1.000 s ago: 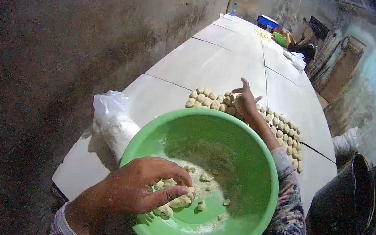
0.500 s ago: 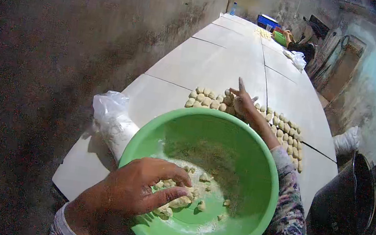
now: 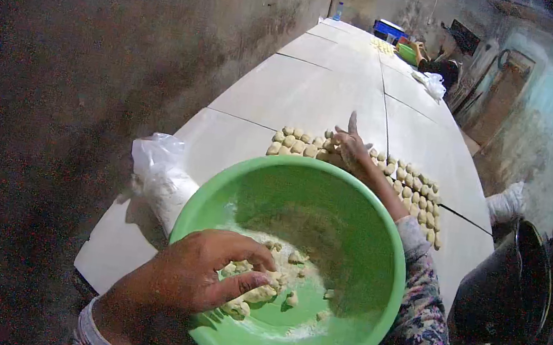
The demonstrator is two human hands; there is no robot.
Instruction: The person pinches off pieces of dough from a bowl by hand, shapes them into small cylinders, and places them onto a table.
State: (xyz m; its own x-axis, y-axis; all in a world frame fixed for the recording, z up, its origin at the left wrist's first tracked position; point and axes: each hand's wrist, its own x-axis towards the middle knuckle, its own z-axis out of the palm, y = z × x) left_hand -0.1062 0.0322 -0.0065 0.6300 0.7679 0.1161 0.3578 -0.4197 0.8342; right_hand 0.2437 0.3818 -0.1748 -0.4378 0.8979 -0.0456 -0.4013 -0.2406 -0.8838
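Note:
My left hand reaches over the rim into a green plastic bowl. Its thumb and fingers curl together around a lump of pale dough low in the bowl. Small dough bits and white flour lie scattered around it. Past the far rim, my right hand is over the rows of small dough balls on the table, its fingers spread and the index finger stretched out. The palm and the balls beneath it are partly hidden.
A plastic bag of white powder stands left of the bowl on the white table. A dark bucket is at the right. At the far end are another person, a green container and a blue crate.
The view has shifted slightly, so the table and bowl sit a little further left. My left fingers have moved slightly over the dough; my right hand stays over the dough balls.

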